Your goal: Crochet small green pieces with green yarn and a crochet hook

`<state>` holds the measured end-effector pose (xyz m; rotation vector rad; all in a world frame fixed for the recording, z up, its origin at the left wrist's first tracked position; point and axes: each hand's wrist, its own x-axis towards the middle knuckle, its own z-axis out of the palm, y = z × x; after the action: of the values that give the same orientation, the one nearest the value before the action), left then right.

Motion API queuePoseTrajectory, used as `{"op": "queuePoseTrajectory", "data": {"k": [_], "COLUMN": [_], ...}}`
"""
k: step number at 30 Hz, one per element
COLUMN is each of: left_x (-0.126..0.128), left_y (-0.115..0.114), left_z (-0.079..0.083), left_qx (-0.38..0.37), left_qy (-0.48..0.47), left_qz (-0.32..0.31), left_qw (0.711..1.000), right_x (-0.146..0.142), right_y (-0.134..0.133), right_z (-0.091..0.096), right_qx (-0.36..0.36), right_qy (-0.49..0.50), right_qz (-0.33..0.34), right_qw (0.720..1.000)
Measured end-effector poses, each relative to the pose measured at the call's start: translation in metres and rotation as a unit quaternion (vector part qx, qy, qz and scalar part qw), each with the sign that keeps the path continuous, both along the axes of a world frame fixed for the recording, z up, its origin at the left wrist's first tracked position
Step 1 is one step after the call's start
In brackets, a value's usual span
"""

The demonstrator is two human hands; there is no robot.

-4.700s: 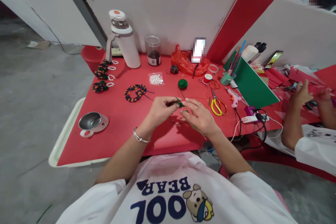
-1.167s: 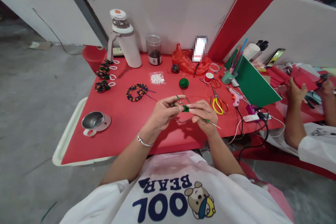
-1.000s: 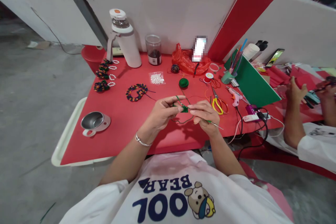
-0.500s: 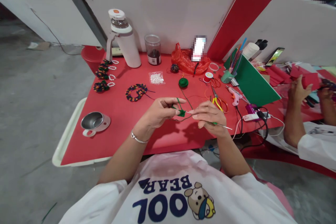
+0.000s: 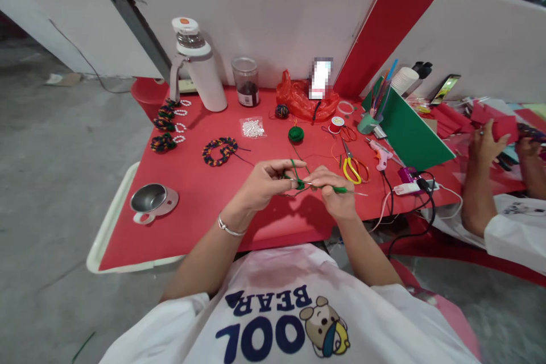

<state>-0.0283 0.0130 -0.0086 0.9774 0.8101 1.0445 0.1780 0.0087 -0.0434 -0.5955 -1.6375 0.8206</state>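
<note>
My left hand pinches a small green crochet piece, with green yarn looped over its raised forefinger. My right hand is closed round a green-handled crochet hook whose tip points into that piece. Both hands hover above the near middle of the red table. The yarn runs back to a green yarn ball lying farther up the table.
A white thermos, a jar, a red bag, a bead packet, a multicoloured crochet ring, yellow scissors, a glue gun and a steel cup lie around. A co-worker's hands handle red paper at right.
My right hand drew the hook out to the right, then came back in to the green piece. My left hand kept its pinch and barely shifted.
</note>
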Motion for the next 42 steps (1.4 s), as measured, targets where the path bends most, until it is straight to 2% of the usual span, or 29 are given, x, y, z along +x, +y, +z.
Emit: {"op": "queuePoseTrajectory", "data": {"k": [3,7,8,10,14,17,22,30,35,39,42], "left_x": [0.010,0.026,0.029,0.032,0.021,0.009,-0.001,-0.010,-0.012,-0.013,-0.014], "left_y": [-0.003,-0.009,-0.010,-0.011,-0.008,-0.005,-0.003,0.001,0.003,0.006,0.008], "left_z": [-0.002,-0.005,-0.005,-0.006,-0.004,-0.002,-0.002,0.000,0.003,0.004,0.003], "left_qx": [0.024,0.052,0.049,0.026,-0.057,-0.081,-0.069,-0.058,-0.048,-0.040,-0.039], "left_qy": [0.019,0.034,0.026,-0.007,-0.076,-0.084,-0.064,-0.023,-0.014,-0.014,-0.012], "left_qz": [0.048,0.165,0.178,0.164,0.064,0.037,0.019,-0.030,-0.053,-0.079,-0.100], "left_qw": [0.998,0.984,0.982,0.986,0.993,0.993,0.995,0.998,0.997,0.996,0.994], "right_x": [-0.009,-0.019,-0.021,-0.023,-0.017,-0.007,0.006,0.020,0.023,0.028,0.032], "right_y": [-0.007,-0.012,-0.012,-0.011,-0.003,0.003,0.005,0.003,0.006,0.008,0.011], "right_z": [-0.003,-0.008,-0.010,-0.014,-0.016,-0.008,0.007,0.017,0.031,0.040,0.037], "right_qx": [0.056,0.154,0.170,0.190,0.194,0.196,0.191,0.172,0.166,0.129,0.077], "right_qy": [-0.051,-0.106,-0.104,-0.089,-0.071,-0.072,-0.106,-0.151,-0.142,-0.141,-0.114], "right_qz": [-0.081,-0.205,-0.219,-0.224,-0.177,-0.112,-0.050,-0.022,0.030,0.073,0.095], "right_qw": [0.994,0.961,0.955,0.952,0.962,0.971,0.975,0.973,0.975,0.979,0.986]}}
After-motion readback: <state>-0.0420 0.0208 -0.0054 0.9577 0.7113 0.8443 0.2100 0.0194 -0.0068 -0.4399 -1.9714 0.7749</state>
